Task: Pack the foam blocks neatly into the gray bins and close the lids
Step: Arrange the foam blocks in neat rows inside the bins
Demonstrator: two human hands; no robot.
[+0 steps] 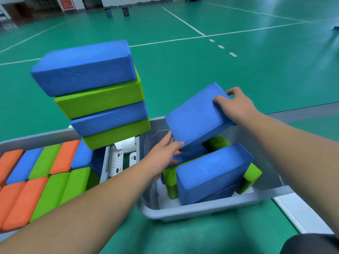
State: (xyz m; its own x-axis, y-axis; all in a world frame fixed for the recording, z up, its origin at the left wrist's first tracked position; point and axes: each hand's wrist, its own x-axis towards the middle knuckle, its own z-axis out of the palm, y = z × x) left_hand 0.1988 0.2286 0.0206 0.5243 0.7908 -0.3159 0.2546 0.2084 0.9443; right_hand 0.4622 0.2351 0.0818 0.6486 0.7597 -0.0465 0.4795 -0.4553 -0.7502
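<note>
While my left hand (163, 153) pinches the lower corner of the blue block (198, 116) and my right hand (236, 105) curls round its upper corner, it hangs tilted over the gray bin (201, 209) at lower right

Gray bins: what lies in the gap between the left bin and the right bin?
Head view shows white plastic latch pieces and a strip of green floor there.
</note>
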